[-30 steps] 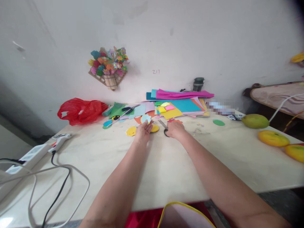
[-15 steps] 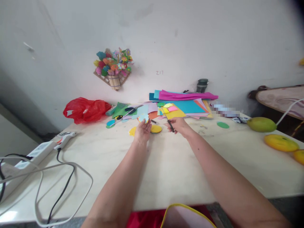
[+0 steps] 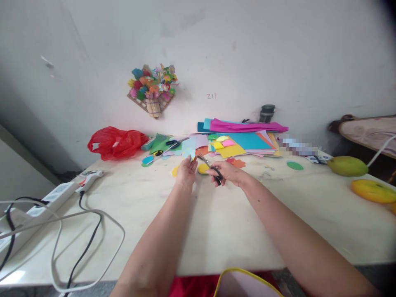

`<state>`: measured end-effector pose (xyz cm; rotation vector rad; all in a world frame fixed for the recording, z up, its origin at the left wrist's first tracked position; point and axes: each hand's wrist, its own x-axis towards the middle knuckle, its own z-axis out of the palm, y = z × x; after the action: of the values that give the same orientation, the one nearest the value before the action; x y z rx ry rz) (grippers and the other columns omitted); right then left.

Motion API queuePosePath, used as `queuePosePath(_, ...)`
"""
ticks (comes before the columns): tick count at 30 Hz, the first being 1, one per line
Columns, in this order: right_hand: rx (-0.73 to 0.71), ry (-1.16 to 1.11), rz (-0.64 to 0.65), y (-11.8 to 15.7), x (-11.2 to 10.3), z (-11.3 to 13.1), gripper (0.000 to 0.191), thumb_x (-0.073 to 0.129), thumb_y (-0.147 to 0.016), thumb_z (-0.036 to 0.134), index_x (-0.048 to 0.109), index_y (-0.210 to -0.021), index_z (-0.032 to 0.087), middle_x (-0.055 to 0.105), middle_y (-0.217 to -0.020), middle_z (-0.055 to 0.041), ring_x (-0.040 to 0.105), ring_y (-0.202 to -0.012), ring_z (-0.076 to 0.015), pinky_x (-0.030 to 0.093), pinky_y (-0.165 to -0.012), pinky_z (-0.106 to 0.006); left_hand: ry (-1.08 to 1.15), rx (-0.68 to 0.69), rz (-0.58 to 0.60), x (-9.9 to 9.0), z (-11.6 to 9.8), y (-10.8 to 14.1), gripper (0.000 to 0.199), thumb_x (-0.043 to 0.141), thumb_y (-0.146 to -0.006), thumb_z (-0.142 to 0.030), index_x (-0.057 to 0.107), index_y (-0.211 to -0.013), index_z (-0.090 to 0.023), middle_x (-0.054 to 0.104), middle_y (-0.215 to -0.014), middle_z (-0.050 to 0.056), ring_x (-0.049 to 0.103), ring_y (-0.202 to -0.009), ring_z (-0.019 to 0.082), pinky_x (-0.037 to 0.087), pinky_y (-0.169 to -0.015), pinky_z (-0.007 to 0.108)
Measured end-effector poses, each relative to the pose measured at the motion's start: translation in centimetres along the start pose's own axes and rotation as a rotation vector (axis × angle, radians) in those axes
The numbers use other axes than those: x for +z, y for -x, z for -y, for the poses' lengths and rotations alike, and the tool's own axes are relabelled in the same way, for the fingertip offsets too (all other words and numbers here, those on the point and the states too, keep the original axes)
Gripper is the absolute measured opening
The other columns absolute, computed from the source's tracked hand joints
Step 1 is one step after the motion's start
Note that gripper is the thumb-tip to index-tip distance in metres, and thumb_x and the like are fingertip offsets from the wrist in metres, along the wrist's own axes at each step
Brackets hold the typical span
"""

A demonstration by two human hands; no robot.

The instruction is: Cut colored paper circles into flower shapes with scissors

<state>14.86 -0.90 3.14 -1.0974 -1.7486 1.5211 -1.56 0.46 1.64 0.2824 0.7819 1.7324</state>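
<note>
Between its fingers my left hand (image 3: 186,171) pinches a light blue paper cutout (image 3: 188,154) with some yellow at its edge. My right hand (image 3: 223,173) grips black-handled scissors (image 3: 218,175), whose blades are parted and point up and left, close to my left fingertips. A yellow round piece (image 3: 203,168) lies between the hands, partly covered by the scissors. Left of my left hand is a yellow cutout (image 3: 174,170). Orange-red flower-shaped pieces (image 3: 236,163) rest just beyond my right hand.
Coloured sheets (image 3: 252,141) and a second pair of scissors (image 3: 175,143) lie at the back. A red bag (image 3: 117,143) and a power strip (image 3: 54,198) with cables are left. Green mango (image 3: 348,166), yellow fruit (image 3: 373,190) and green oval (image 3: 295,165) are right.
The scissors in my right hand have swung left towards my left hand, and their blades are now parted. The orange-red pieces have come into sight. The whole view has shifted slightly.
</note>
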Motion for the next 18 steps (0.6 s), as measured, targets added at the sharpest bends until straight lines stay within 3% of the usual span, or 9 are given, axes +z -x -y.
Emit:
queuePosePath(8,-0.030,0.016,-0.081,0.4,-2.5,0.0,0.029,0.071,-0.068,0.036,0.054,-0.081,0.015,0.067,-0.064,-0.0033,0.063,-0.049,-0.0126,0.031,-0.032,-0.015,-0.187,0.038,0.227,-0.7,0.0,-0.6,0.014,0.064,-0.066,-0.008,0.063,-0.079,-0.013,0.069,-0.082,0.006,0.068,-0.077,0.019,0.054,-0.071,0.028)
queuePosePath(14,-0.057,0.042,-0.076,0.5,-3.5,-0.1,0.032,0.073,-0.066,0.039,0.056,-0.078,0.015,0.062,-0.060,-0.0005,0.061,-0.048,-0.0118,0.030,-0.033,-0.015,-0.190,0.007,0.250,-0.9,-0.1,-0.5,0.016,0.063,-0.064,-0.008,0.063,-0.079,-0.013,0.069,-0.080,0.007,0.068,-0.076,0.019,0.054,-0.071,0.028)
queuePosePath(18,-0.129,-0.020,-0.228,0.4,-3.1,0.3,0.038,0.079,-0.057,0.034,0.055,-0.080,0.015,0.061,-0.057,0.0020,0.057,-0.046,-0.0104,0.032,-0.036,-0.016,-0.273,-0.053,0.330,-1.0,0.0,-0.4,0.018,0.064,-0.060,-0.007,0.065,-0.077,-0.012,0.070,-0.077,0.009,0.067,-0.071,0.019,0.055,-0.071,0.031)
